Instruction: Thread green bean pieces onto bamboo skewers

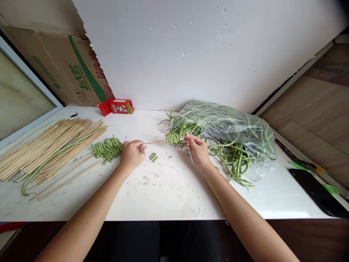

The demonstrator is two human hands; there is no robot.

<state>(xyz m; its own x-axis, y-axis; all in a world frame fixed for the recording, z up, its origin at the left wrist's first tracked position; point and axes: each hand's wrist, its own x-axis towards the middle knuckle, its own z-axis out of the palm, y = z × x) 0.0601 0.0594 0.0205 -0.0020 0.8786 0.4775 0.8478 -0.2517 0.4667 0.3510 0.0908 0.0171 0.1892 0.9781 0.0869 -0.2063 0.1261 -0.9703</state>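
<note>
Both grips closed on one skewer (pixel 156 142): our left hand (pixel 133 153) pinches it near one end, our right hand (pixel 197 149) has fingertips together at the other. It runs across the gap; a row of bean bits (pixel 172 139) sits on it just left of the right grip.

Containers: clear bag (pixel 259 136) beyond and right of the right grip, packed with long beans (pixel 240 165), some spilling out toward us. Red box (pixel 121 106) beyond the left grip, flap out to the left; can't see inside. Carton (pixel 79 72) behind that, partly covered by the white panel (pixel 204 54).

Loaded skewers (pixel 107 148) just left of the left grip; hand hides their right end, can't tell if touching. Stick pile (pixel 54 145) further left, cut off by frame. Right fingers hide the tip; can't tell if another bit is pinched there. Dark tool (pixel 293 152) far right of both grips, hard to make out.
</note>
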